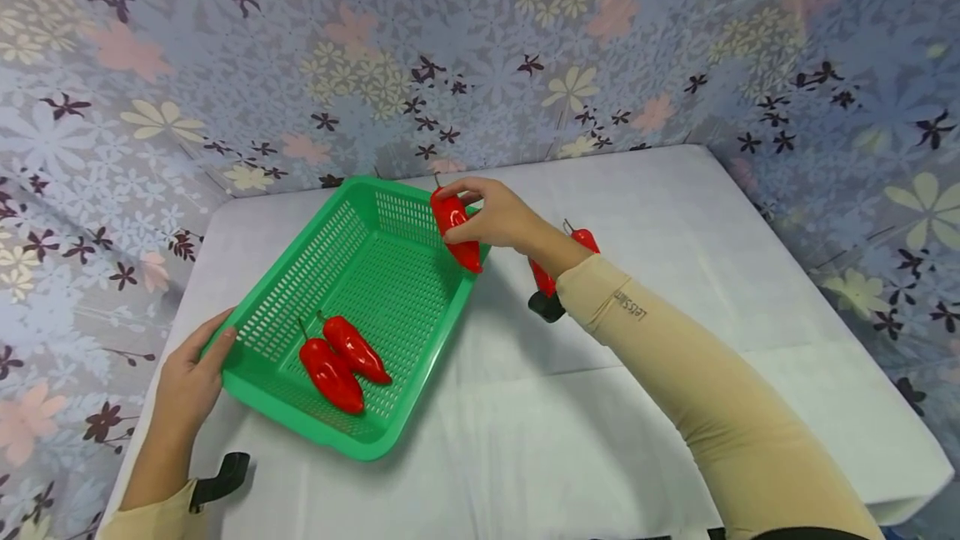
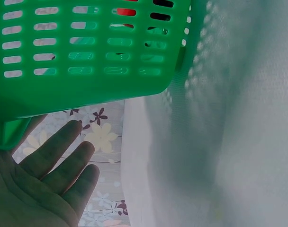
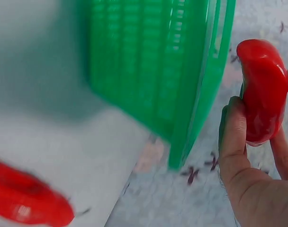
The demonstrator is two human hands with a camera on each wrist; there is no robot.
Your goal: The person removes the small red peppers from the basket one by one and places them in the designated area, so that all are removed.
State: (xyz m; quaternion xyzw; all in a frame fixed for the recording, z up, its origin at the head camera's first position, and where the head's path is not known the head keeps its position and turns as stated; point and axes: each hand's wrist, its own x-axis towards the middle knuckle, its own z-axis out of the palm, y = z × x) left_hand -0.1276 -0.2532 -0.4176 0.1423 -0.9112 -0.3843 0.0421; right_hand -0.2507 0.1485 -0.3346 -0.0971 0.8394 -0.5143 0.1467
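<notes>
My right hand (image 1: 491, 213) pinches a shiny red pepper (image 1: 453, 223) between thumb and fingers, its thin stem pointing away. That pepper overlaps the far right corner of a green plastic basket (image 1: 427, 357) in the head view. In the right wrist view the held pepper (image 3: 265, 94) appears beside the basket's rim (image 3: 201, 94). My left hand (image 1: 183, 373) grips the basket's near left rim, thumb over the top; the other fingers (image 2: 58, 151) stretch out below the rim in the left wrist view. Two red peppers (image 1: 332, 375) (image 1: 356, 348) lie side by side inside the basket's near end.
On the white table (image 1: 660, 215), a red pepper (image 1: 585, 238) lies partly hidden behind my right wrist, and more red (image 1: 542, 278) shows on the wrist's other side. Floral-patterned fabric (image 1: 480, 48) rises behind the table's far edge.
</notes>
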